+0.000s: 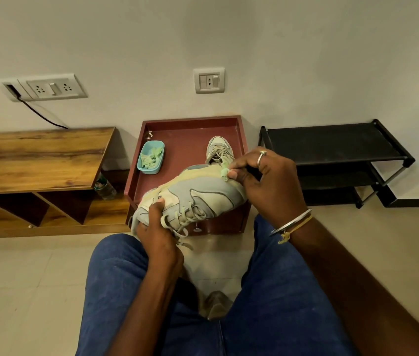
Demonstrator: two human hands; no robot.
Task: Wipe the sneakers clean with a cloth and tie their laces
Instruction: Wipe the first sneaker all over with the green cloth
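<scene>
I hold a grey and cream sneaker (203,194) on its side above the front of a low maroon stand (190,129), its loose laces hanging toward me. My left hand (157,227) grips the sneaker at its heel end, thumb on the side panel. My right hand (267,181) pinches a small pale green cloth (225,172) against the toe end of the sole. The second sneaker (219,150) stands upright on the stand behind, its laces loose and its near part hidden by the held sneaker and my right hand.
A light blue tub (151,157) with green cloth pieces sits at the stand's left. A wooden shelf unit (36,160) lies to the left, with a bottle (105,187) beside it. A black shoe rack (336,155) stands at the right. Tiled floor (23,291) surrounds my knees.
</scene>
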